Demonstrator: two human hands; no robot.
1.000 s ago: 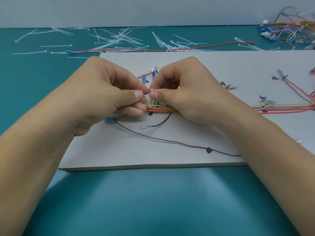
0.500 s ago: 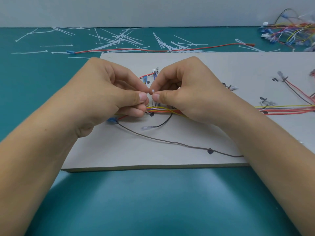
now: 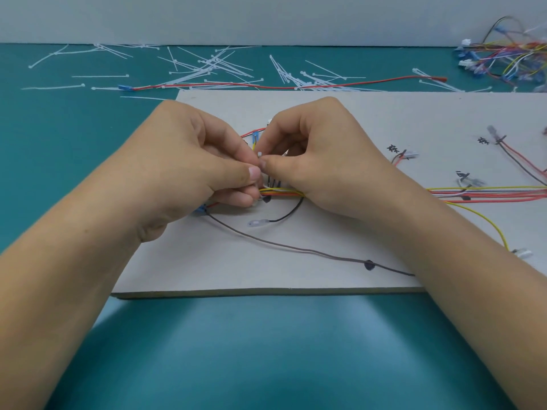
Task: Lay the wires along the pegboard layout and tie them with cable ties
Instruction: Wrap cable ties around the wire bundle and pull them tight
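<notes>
Over the board (image 3: 296,261), the left hand (image 3: 189,173) and right hand (image 3: 319,161) each pinch a white tie (image 3: 259,154) between thumb and forefinger, other fingers curled in. It sits just above the wires (image 3: 281,192), probably so its tail can be threaded and cinched round the bundle; spare ties (image 3: 207,66) lie on the tabletop (image 3: 59,137) behind.

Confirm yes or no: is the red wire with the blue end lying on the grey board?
No, the red wire lies on the teal table beyond the far edge of the board.
</notes>
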